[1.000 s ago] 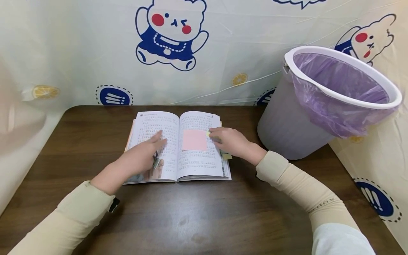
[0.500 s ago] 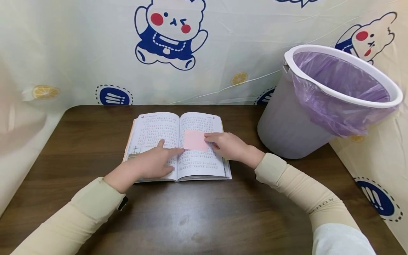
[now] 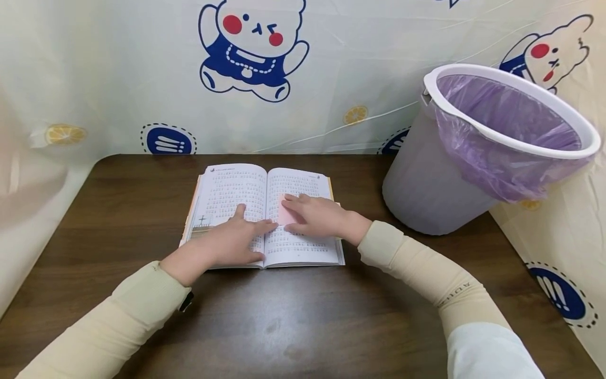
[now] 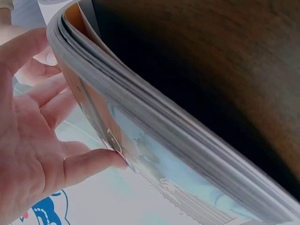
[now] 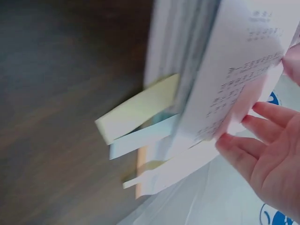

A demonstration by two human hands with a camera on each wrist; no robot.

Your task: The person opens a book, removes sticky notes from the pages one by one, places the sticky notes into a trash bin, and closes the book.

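An open book (image 3: pixel 239 184) with printed pages lies on the brown table. My left hand (image 3: pixel 232 239) rests on the lower left page with fingers spread, its index fingertip reaching past the spine to the right page. In the left wrist view its thumb (image 4: pixel 96 164) touches the illustrated page. On the right page is a pink sticky note (image 3: pixel 286 216), partly covered by my right hand (image 3: pixel 324 215). The right fingers are fairly straight and press on the note; in the right wrist view several fingertips (image 5: pixel 225 139) touch it.
Pale yellow and blue tabs (image 5: pixel 138 110) stick out from the book's right edge. A grey bin (image 3: pixel 421 184) with a purple liner (image 3: pixel 502 113) stands at the table's back right. Behind the table (image 3: pixel 284 316) hangs a bear-printed curtain (image 3: pixel 331 79).
My left hand moved right from the left page toward the spine. My right hand slid left from the right page's edge across the pink sticky note, hiding most of it now.
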